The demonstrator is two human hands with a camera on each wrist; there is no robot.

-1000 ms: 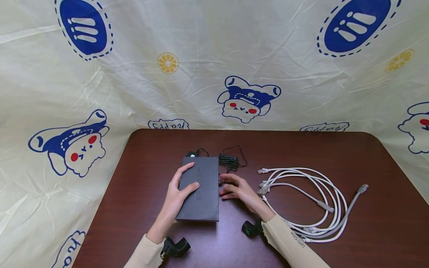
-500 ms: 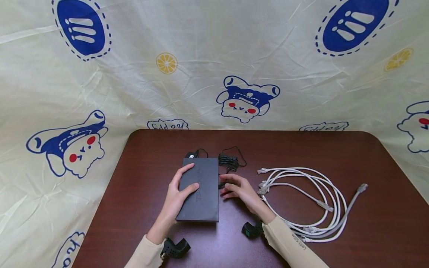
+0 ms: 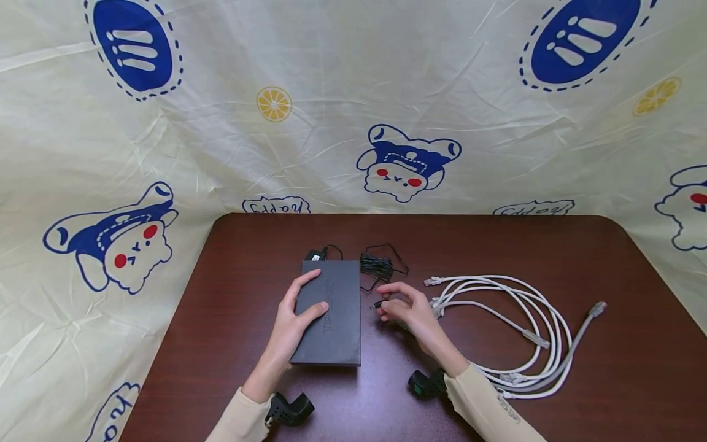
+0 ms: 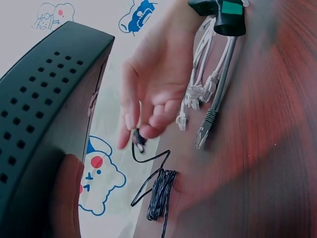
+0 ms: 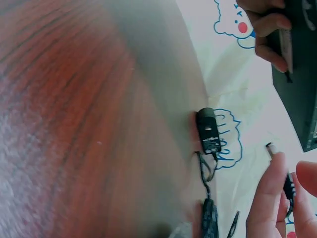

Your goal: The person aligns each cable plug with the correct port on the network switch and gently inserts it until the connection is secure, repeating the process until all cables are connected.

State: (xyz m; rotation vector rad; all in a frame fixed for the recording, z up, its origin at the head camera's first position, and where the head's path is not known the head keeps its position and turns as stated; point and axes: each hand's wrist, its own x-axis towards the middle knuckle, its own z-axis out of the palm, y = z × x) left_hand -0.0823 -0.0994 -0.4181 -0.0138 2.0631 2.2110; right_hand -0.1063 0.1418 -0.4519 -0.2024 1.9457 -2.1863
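A flat dark grey network switch (image 3: pixel 337 331) is held tilted in my left hand (image 3: pixel 293 316), thumb and a finger across its broad face. The right wrist view shows more fingers of that hand curled under the switch (image 5: pixel 297 104). My right hand (image 3: pixel 409 313) pinches the small black power plug (image 3: pixel 377 304) on a thin cord, just right of the switch and apart from it. In the left wrist view, the plug (image 4: pixel 139 139) hangs at the fingertips of the right hand (image 4: pixel 161 79), its cord running to a tied black bundle (image 4: pixel 161 196).
Behind the switch lies a black power adapter (image 3: pixel 315 255), with the bundled cord (image 3: pixel 377 267) beside it. Coiled white and grey network cables (image 3: pixel 530 362) cover the right part of the brown table (image 3: pixel 624 270). A patterned cloth (image 3: pixel 326 159) hangs behind.
My right hand has drawn back to the right from the switch's side, carrying the plug away from it. The left hand and the switch stay almost where they were.
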